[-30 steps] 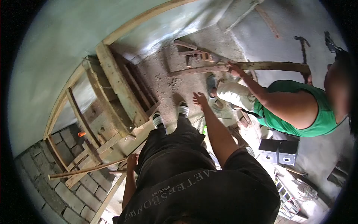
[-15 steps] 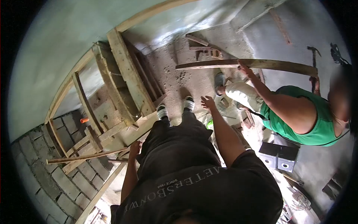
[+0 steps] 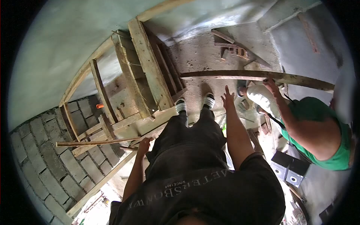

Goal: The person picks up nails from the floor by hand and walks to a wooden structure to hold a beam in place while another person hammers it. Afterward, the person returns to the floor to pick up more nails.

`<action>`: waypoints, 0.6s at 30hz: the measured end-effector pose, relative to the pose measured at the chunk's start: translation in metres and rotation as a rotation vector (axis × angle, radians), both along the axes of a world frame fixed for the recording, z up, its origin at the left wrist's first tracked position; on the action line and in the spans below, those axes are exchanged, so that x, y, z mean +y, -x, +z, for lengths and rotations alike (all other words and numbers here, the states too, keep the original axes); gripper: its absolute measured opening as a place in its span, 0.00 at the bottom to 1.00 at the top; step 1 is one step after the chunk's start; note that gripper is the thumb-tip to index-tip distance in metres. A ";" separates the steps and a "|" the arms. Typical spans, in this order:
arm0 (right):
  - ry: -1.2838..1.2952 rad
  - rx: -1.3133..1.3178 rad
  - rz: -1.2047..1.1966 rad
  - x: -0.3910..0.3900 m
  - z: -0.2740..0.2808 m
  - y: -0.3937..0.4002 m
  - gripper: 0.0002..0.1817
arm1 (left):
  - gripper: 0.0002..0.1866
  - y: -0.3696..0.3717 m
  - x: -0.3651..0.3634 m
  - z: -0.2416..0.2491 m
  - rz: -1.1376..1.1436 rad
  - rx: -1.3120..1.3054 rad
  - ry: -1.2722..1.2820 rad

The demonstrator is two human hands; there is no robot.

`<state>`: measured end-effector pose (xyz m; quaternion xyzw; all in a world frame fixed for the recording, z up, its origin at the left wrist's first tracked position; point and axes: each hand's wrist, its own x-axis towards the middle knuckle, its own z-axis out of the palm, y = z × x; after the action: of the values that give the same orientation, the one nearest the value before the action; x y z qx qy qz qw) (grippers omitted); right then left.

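Beyond the wearer's feet [image 3: 209, 100], a long beam [image 3: 228, 74] extends crosswise over the floor [image 3: 195, 60], a co-worker's hand [image 3: 271, 86] on it. The right hand [image 3: 228, 100] reaches near the beam, apart from it, fingers spread. The left hand [image 3: 144, 145] adjoins a thin wooden strip [image 3: 97, 142]; whether it grips this cannot be told.

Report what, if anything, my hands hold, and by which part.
Your right hand, fingers spread, holds nothing. Your left hand is near one end of a stick; whether it grips cannot be told.
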<state>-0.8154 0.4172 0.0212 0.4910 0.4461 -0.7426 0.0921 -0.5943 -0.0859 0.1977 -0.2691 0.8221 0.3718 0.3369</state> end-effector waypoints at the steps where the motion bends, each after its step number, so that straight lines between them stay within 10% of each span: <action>1: 0.013 0.007 -0.047 -0.006 -0.008 0.002 0.69 | 0.15 -0.011 -0.008 -0.005 -0.044 0.092 -0.011; 5: 0.062 0.111 -0.180 -0.036 -0.052 0.032 0.72 | 0.13 -0.037 -0.024 0.003 -0.251 0.074 0.030; 8: 0.027 -0.015 -0.230 -0.044 -0.066 0.056 0.75 | 0.14 -0.010 0.020 0.060 0.180 -0.143 0.090; 9: 0.036 -0.024 -0.235 -0.044 -0.072 0.060 0.75 | 0.14 -0.035 -0.004 0.040 -0.337 0.138 0.191; 11: 0.014 -0.058 -0.264 -0.042 -0.085 0.076 0.76 | 0.15 -0.026 0.012 0.052 0.049 -0.121 0.131; 18: -0.080 0.037 -0.189 -0.021 -0.100 0.113 0.66 | 0.14 -0.009 0.075 0.058 0.333 -0.186 0.044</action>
<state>-0.9286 0.3967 -0.0784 0.5206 0.4286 -0.7384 -0.0062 -0.5853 -0.0105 0.2557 -0.4421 0.7394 0.3777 0.3393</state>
